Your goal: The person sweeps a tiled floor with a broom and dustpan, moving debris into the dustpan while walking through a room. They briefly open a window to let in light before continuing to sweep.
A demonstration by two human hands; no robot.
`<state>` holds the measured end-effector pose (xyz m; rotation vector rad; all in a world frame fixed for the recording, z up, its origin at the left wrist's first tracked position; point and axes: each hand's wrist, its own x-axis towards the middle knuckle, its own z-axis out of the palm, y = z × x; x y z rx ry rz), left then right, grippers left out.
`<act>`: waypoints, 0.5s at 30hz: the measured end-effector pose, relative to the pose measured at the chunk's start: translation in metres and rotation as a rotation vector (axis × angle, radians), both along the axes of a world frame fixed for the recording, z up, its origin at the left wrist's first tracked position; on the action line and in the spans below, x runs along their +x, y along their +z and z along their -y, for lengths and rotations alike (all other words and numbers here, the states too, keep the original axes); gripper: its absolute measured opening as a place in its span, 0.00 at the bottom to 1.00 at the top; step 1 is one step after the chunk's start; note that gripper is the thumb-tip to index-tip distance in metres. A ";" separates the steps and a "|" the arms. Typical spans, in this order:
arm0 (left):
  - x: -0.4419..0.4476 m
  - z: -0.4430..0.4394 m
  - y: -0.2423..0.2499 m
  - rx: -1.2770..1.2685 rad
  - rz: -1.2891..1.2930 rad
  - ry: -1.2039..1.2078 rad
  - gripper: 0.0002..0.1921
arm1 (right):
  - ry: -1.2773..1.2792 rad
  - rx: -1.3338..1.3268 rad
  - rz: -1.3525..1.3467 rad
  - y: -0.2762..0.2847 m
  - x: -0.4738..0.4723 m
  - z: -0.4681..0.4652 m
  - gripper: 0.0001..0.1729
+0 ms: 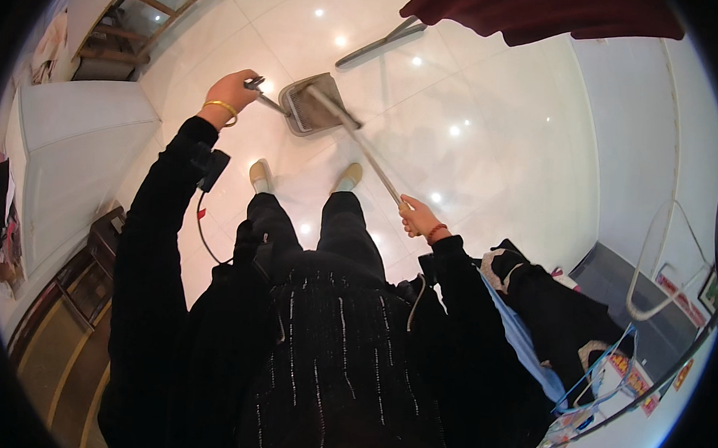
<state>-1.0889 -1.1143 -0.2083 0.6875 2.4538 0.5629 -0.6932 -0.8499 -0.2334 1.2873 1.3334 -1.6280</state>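
My left hand (232,92) grips the dark upper end of a long-handled dustpan's handle (273,104). The grey plastic dustpan (313,126) rests on the tiled floor, a toothed comb strip along the inside near the handle. In my right hand (418,218) is the pale handle (374,158) of a broom, slanting away to the pan. That handle crosses over the pan's mouth; the broom's head is mostly hidden, with a dark edge (352,123) showing by the pan's right side.
Glossy pale tiles (506,152) reflect ceiling lights. A grey metal stand leg (379,45) lies ahead, beneath hanging dark red cloth (542,16). A white cabinet (81,116) and wooden chair (93,260) are at left. Clothes (554,304) hang at right.
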 end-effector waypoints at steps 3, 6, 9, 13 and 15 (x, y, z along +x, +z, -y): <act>0.003 0.004 -0.001 -0.026 -0.007 -0.019 0.17 | -0.148 0.007 -0.039 0.037 0.022 0.039 0.33; 0.011 0.016 0.000 -0.012 -0.034 -0.129 0.17 | -0.324 0.013 0.062 0.059 0.063 0.085 0.30; -0.005 0.033 0.007 0.002 -0.009 -0.229 0.19 | -0.551 0.032 0.158 0.065 0.100 0.133 0.29; -0.049 0.064 0.024 -0.061 -0.021 -0.411 0.19 | -0.715 0.052 0.117 0.044 0.120 0.183 0.19; -0.061 0.068 0.031 -0.131 -0.017 -0.439 0.19 | -0.781 -0.043 0.069 0.030 0.127 0.199 0.10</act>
